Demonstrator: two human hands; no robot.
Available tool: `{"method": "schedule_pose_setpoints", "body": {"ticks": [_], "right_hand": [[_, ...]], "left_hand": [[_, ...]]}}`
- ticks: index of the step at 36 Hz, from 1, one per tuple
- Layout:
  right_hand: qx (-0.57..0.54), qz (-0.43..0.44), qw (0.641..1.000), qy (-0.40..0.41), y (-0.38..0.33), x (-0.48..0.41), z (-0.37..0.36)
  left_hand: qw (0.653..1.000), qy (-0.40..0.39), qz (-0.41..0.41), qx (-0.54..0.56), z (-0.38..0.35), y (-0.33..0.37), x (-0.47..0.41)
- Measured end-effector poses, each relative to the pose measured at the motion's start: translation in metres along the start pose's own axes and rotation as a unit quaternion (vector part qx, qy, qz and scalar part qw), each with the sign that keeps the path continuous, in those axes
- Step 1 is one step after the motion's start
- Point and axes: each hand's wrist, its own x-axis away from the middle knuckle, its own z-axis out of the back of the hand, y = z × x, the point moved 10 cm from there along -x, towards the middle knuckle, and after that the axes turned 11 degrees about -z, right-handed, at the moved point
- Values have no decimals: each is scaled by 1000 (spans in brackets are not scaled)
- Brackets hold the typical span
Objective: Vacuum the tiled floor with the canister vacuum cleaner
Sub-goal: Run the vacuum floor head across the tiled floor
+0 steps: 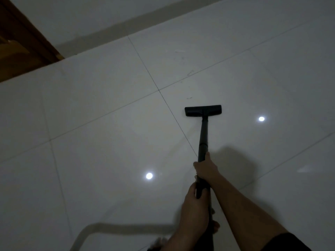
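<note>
A black vacuum wand [203, 138] runs from my hands down to a flat black floor nozzle [203, 111] resting on the glossy white tiled floor [101, 124]. My right hand [205, 168] grips the wand higher up, further along the tube. My left hand [194, 201] grips it just below, nearer my body. Small dark specks of dirt [189, 97] lie just beyond the nozzle. A pale hose [116, 228] curves across the floor at the bottom left. The canister itself is out of view.
A white wall with a grey skirting strip [126, 24] borders the floor at the top. A brown wooden door frame [27, 38] stands at the upper left. Two ceiling lights reflect in the tiles [149, 176].
</note>
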Motion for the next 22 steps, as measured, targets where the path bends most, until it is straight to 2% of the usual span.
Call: {"method": "schedule_pose_setpoints", "body": {"ticks": [9,15,22], "right_hand": [[3,16,1000,-10,-91,-21,-16],[25,10,1000,12,-149,-41,-10],[18,10,1000,-3,-194,-63,-4]], "left_hand": [[999,40,-17,-23,41,50,-64],[999,39,-10,8,54,90,-107],[1000,10,-5,9,57,123,-145]]}}
